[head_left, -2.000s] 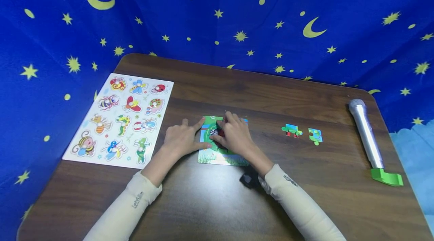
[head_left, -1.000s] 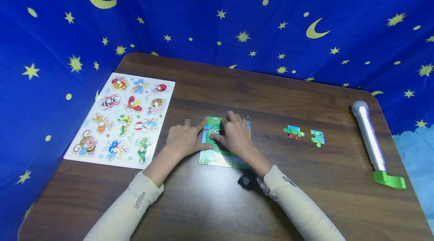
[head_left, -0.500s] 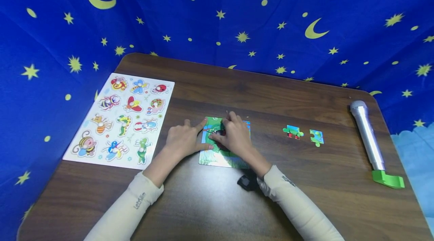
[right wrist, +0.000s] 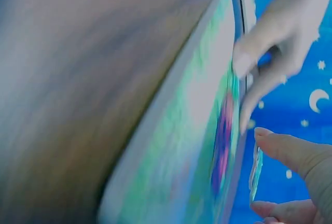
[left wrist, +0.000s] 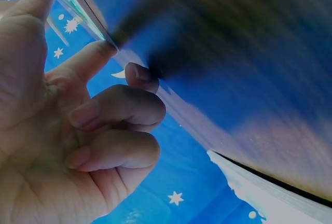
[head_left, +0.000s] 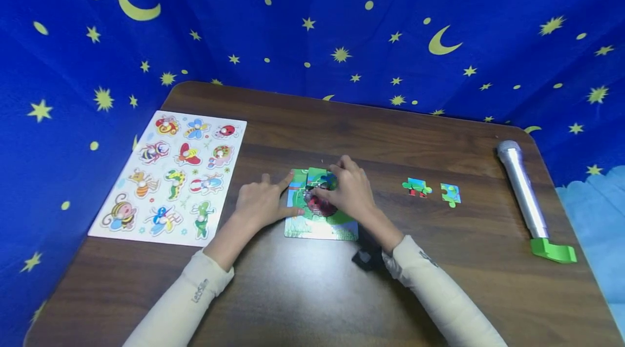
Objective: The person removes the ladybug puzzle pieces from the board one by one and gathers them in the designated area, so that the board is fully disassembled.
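A small jigsaw puzzle [head_left: 317, 232] with a red ladybug on green leaves lies at the table's middle. My left hand [head_left: 261, 201] presses its left side with the outstretched thumb and index finger. Its other fingers are bent in the left wrist view. Just over the puzzle's right half, my right hand [head_left: 354, 190] pinches a puzzle piece [right wrist: 256, 175] between thumb and fingertip, seen edge-on in the right wrist view. The hand hides part of the puzzle's upper right.
Two loose puzzle pieces, one with red marks [head_left: 417, 187] and one corner piece [head_left: 450, 193], lie to the right. A white insect peg board [head_left: 168, 176] is at the left. A silver toy microphone [head_left: 522, 190] with a green base lies near the right edge.
My right hand has risen slightly and shifted right, with a puzzle piece in its pinch, and more of the ladybug shows. The left hand keeps its place on the puzzle.
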The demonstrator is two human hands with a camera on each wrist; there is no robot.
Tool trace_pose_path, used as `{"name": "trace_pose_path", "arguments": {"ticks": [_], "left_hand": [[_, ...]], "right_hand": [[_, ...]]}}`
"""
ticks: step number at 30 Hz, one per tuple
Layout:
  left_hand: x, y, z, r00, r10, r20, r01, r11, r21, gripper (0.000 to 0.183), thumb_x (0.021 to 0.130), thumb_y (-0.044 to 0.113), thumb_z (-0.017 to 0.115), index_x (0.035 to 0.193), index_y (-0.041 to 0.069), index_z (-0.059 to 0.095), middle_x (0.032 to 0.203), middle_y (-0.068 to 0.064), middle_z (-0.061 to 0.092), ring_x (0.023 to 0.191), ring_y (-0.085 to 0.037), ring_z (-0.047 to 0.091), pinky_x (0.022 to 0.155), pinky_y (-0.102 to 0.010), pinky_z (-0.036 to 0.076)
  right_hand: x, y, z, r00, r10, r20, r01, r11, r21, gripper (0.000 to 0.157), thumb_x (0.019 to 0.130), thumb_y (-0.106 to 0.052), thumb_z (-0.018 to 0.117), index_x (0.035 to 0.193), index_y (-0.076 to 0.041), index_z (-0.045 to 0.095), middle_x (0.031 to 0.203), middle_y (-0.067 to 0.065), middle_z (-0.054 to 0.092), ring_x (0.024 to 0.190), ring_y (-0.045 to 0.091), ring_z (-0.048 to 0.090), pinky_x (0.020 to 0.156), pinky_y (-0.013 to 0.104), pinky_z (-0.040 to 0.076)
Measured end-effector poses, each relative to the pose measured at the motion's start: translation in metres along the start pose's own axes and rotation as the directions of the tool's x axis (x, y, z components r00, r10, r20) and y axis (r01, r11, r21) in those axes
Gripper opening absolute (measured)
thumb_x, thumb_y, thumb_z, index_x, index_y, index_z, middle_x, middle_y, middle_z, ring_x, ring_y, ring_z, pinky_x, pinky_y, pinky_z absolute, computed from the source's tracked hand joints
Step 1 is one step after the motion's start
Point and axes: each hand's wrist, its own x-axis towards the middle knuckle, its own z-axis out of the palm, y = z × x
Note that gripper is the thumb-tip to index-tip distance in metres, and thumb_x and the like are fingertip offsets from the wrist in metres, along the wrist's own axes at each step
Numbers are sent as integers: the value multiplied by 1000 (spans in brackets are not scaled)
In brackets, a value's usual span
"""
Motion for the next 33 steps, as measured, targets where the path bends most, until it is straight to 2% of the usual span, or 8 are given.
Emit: {"name": "trace_pose_path", "arguments": {"ticks": [5,10,17,21,27,29,33], "left_hand": [[0,0,0,1000,-5,4,5,1000,-17,101,75,85,55,157,31,28,139,-30,52,61,-25,53,50,-35,41],[0,0,-1,1000,-2,5,3,999,-33,101,75,83,57,157,30,29,138,-31,52,62,-25,53,50,-35,40],[-1,1,-1,1000,1,14,0,999,-34,101,76,83,56,157,30,29,140,-32,50,60,-25,52,49,-34,38],[-2,2,-1,1000,-2,17,2,999,-39,100,76,82,57,157,30,29,140,-33,50,61,-25,52,50,-34,39],[-2,3,-3,1000,1,19,-1,999,-44,100,76,82,57,157,30,29,140,-33,50,62,-26,53,50,-35,39],[-2,3,-3,1000,2,16,-2,999,-37,100,76,83,57,157,30,29,138,-32,52,62,-26,53,51,-35,39],[-2,3,-5,1000,5,8,-5,1000,-28,102,76,83,57,157,28,29,134,-31,54,64,-27,55,51,-35,40]], "right_hand": [[-13,35,-25,999,41,-21,-43,996,-79,63,70,-38,90,111,6,72,98,13,56,76,25,52,70,41,41],[-27,74,-45,994,111,-14,-112,986,-123,63,72,-35,89,114,9,70,99,18,56,82,31,55,81,53,45],[-39,106,-55,983,182,38,-175,975,-137,71,74,-40,87,118,12,66,106,20,56,88,33,56,84,56,45],[-40,112,-56,979,194,59,-186,976,-114,72,75,-42,85,120,12,65,108,22,57,89,35,58,80,53,47],[-41,109,-58,978,199,60,-194,978,-80,73,77,-39,84,125,12,62,107,21,55,78,30,55,69,44,46],[-43,103,-59,984,170,49,-167,984,-60,72,78,-38,84,126,11,62,106,19,56,76,27,53,69,42,44],[-47,81,-55,996,57,69,-55,998,-31,67,78,-36,85,126,7,64,98,14,53,67,19,44,63,33,37]]}}
